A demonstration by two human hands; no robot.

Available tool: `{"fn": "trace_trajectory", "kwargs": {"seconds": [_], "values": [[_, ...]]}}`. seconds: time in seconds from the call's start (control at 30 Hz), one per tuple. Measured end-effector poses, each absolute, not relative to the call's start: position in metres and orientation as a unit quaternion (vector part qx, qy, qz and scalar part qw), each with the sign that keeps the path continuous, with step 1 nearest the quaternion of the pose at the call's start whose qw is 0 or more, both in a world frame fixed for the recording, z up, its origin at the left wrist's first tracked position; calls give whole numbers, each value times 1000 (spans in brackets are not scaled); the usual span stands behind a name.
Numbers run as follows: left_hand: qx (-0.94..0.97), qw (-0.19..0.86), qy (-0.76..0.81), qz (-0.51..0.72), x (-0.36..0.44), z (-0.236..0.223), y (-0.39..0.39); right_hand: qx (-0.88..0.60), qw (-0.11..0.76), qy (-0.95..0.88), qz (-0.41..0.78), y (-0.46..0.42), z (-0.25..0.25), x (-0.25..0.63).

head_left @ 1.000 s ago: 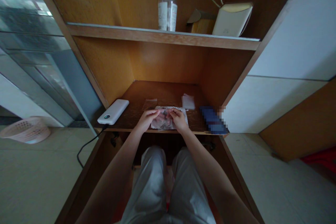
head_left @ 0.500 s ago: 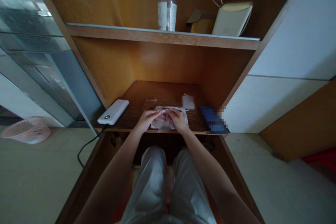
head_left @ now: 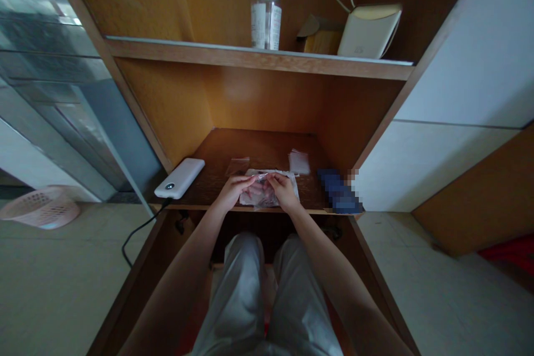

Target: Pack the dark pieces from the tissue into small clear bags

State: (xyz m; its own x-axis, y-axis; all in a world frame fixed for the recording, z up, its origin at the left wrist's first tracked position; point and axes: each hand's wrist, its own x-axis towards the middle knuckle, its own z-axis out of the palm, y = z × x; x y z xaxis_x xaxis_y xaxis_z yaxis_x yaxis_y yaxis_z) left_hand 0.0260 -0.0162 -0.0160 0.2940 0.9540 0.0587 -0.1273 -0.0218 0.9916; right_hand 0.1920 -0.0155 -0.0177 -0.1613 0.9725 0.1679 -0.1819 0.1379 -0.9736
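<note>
Left hand has edged closer to right hand since a second ago. Clear plastic bag, just below frame centre, is pinched by both at its top edge; contents unclear. Probably light, limp, slippery; rim best for holding. White sheet beneath, small bag upper left, power bank further left.

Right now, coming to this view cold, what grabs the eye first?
The left hand and right hand, pinching a clear plastic bag near the front edge of the lower shelf. Next, the white-capped bottle upright on the upper shelf, and the white power bank with a black cable at the lower shelf's left end.
</note>
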Motion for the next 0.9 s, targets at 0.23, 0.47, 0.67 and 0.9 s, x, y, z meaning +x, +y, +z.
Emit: {"fn": "trace_trajectory", "kwargs": {"seconds": [0.23,0.47,0.67,0.9], "values": [[585,551,383,456,27,-16,-18,-345,532,-537,557,-17,-16,193],[605,499,423,453,27,-15,-17,-362,522,-550,542,-16,-15,192],[614,469,441,457,28,-10,-20,-364,520,-544,548,-18,-14,190],[621,475,436,445,30,-6,-24,-360,523,-549,543,-19,-14,190]]}}
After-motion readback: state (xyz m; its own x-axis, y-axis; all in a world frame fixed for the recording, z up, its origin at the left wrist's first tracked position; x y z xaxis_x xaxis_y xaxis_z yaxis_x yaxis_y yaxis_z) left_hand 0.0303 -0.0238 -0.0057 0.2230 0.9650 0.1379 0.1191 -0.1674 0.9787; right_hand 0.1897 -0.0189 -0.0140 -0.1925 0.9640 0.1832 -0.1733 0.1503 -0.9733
